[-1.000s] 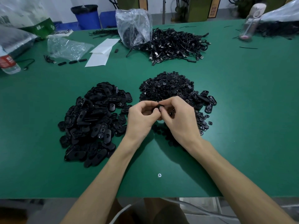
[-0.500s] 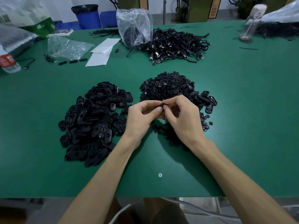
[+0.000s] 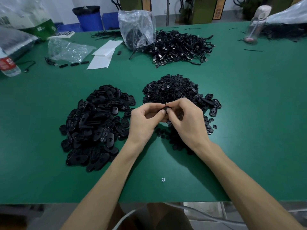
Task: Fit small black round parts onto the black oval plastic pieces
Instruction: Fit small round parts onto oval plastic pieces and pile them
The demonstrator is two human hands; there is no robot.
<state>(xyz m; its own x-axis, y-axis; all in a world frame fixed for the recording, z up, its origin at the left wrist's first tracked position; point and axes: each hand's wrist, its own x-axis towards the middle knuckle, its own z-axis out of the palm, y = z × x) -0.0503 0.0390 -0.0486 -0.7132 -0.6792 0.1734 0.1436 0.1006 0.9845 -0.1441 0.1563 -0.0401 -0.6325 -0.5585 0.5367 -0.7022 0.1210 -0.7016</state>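
Observation:
A heap of black oval plastic pieces (image 3: 96, 123) lies on the green table at centre left. To its right sits a heap of small black round parts (image 3: 171, 87), with a few oval pieces (image 3: 210, 101) at its right edge. In front of the round parts my left hand (image 3: 143, 121) and my right hand (image 3: 187, 120) meet fingertip to fingertip above the table. Both pinch one small black piece (image 3: 165, 108) between thumbs and fingers. Most of that piece is hidden by the fingers, so its shape is unclear.
A pile of black cables (image 3: 179, 47) and a clear plastic bag (image 3: 137, 29) lie at the back centre. White paper sheets (image 3: 103, 53), another bag (image 3: 68, 49) and a water bottle (image 3: 9, 65) sit back left. A clear bottle (image 3: 255, 25) stands back right. A screw head (image 3: 163, 179) marks the table front.
Both hands have stayed together in front of the round parts, shifting slightly away from me while the fingers work on the small black piece.

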